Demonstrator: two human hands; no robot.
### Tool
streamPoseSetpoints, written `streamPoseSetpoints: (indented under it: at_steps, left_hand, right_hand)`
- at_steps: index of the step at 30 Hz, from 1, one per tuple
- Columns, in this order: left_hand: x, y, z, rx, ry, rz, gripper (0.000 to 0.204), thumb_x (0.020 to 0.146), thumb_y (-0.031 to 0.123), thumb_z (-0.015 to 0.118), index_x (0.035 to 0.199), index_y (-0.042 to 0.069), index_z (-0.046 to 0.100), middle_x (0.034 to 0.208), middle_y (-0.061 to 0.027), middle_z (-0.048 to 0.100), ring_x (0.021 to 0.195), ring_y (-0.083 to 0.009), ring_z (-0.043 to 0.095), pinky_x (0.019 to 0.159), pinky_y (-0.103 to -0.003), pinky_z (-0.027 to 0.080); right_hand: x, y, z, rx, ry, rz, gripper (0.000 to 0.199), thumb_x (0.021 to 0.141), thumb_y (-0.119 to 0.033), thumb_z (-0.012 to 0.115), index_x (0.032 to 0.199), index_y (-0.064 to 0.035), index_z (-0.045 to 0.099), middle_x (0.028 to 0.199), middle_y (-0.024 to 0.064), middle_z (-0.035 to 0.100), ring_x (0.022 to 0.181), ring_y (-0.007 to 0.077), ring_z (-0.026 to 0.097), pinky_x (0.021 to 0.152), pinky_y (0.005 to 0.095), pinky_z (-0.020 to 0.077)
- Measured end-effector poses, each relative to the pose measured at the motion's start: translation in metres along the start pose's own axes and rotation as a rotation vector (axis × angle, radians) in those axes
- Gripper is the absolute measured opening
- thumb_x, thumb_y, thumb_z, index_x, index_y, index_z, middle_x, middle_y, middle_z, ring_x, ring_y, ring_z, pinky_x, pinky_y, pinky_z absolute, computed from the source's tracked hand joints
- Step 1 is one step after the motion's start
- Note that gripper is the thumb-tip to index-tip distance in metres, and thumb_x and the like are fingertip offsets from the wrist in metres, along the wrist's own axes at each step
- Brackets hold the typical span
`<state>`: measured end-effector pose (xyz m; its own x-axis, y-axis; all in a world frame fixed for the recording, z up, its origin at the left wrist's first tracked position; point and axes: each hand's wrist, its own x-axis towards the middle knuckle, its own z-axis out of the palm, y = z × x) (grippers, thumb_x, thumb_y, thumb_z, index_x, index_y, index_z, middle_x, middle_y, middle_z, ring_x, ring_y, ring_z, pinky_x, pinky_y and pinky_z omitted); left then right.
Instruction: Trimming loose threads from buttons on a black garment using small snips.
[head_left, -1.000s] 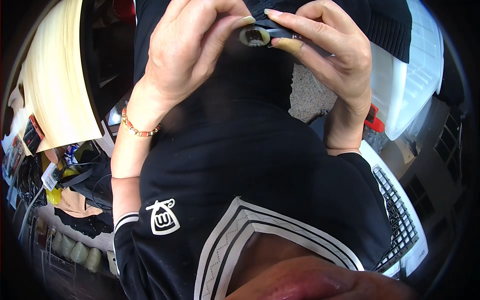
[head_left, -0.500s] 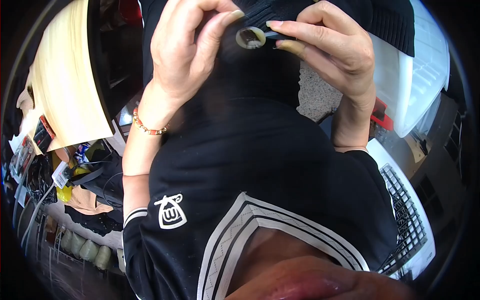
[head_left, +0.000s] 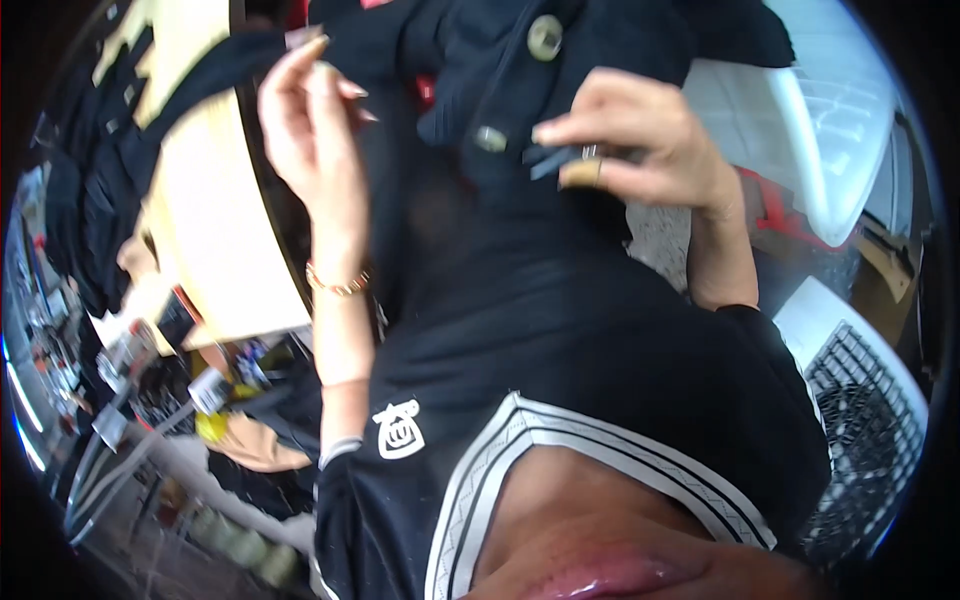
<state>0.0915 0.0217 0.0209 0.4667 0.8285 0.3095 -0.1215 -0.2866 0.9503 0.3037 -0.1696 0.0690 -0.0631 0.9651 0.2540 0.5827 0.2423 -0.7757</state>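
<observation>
A dark garment [head_left: 505,80] with large pale buttons lies across my lap. One round button [head_left: 545,38] is at its upper part and another button [head_left: 490,138] is just left of my right fingertips. My right hand [head_left: 640,140] holds a pair of small thread snips [head_left: 547,160] between thumb and fingers, its grey-blue pointed blades towards the lower button. My left hand [head_left: 318,135] is raised to the left, apart from the buttons. Its thumb and fingers are drawn together in a blurred pinch; whatever they hold cannot be made out.
A pale wooden board [head_left: 215,220] stands left, with dark cloth [head_left: 85,200] beyond it. A translucent white bin [head_left: 840,130] is at the right, above a white plastic basket [head_left: 860,400]. White cables and a plug [head_left: 210,390] hang at lower left.
My left hand has moved away from the button, leftward. My right hand has dropped slightly with the snips, and the garment has shifted, bringing two buttons into view. The head view has also moved.
</observation>
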Motion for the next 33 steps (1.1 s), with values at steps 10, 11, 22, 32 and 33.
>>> streamPoseSetpoints:
  at_steps: [10,11,22,32,33]
  left_hand:
    - [0.013,0.032,0.081,0.542,-0.494,0.412,0.046,0.079,0.011,0.076,0.123,0.003,0.062,0.089,-0.0113,0.061,0.083,-0.0297,0.06,0.076,-0.041,0.048]
    - [0.01,0.038,0.075,0.501,-0.5,0.351,0.04,0.079,0.009,0.075,0.118,0.003,0.064,0.088,-0.0121,0.061,0.081,-0.0287,0.06,0.075,-0.038,0.048]
    - [-0.013,0.07,-0.053,-0.119,-0.853,-0.204,0.026,0.084,0.022,0.065,0.083,-0.004,0.065,0.087,-0.0109,0.06,0.083,-0.0222,0.056,0.075,-0.033,0.043]
    - [-0.023,0.008,-0.008,0.132,-0.457,-0.342,0.034,0.098,0.029,0.064,0.111,-0.002,0.067,0.097,-0.0045,0.069,0.09,-0.0105,0.063,0.083,-0.025,0.049]
    - [-0.022,0.006,-0.004,0.124,-0.463,-0.337,0.033,0.098,0.028,0.064,0.111,-0.002,0.067,0.096,-0.0045,0.068,0.09,-0.0105,0.063,0.083,-0.025,0.049]
  right_hand:
    - [-0.023,-0.011,-0.028,-0.044,0.38,0.05,0.05,0.07,-0.018,0.089,0.116,-0.0082,0.073,0.069,-0.0056,0.041,0.058,0.0039,0.033,0.051,0.0226,0.0251]
    - [-0.026,-0.003,-0.028,-0.07,0.444,0.13,0.048,0.074,-0.015,0.087,0.119,-0.01,0.072,0.068,-0.0075,0.04,0.059,0.0029,0.032,0.052,0.0217,0.0246]
    - [0.028,0.001,-0.014,-0.1,0.559,0.352,0.031,0.077,-0.007,0.082,0.106,-0.0031,0.073,0.067,0.0047,0.057,0.058,0.0126,0.053,0.053,0.0269,0.0421]
    - [-0.006,0.03,0.006,-0.042,0.329,0.397,0.031,0.088,-0.006,0.074,0.119,-0.0088,0.071,0.069,-0.0097,0.036,0.062,0.0009,0.031,0.053,0.0217,0.0248]
    - [-0.011,0.031,0.008,-0.041,0.31,0.402,0.031,0.088,-0.006,0.074,0.119,-0.0088,0.071,0.069,-0.0097,0.036,0.062,0.0009,0.031,0.053,0.0217,0.0248]
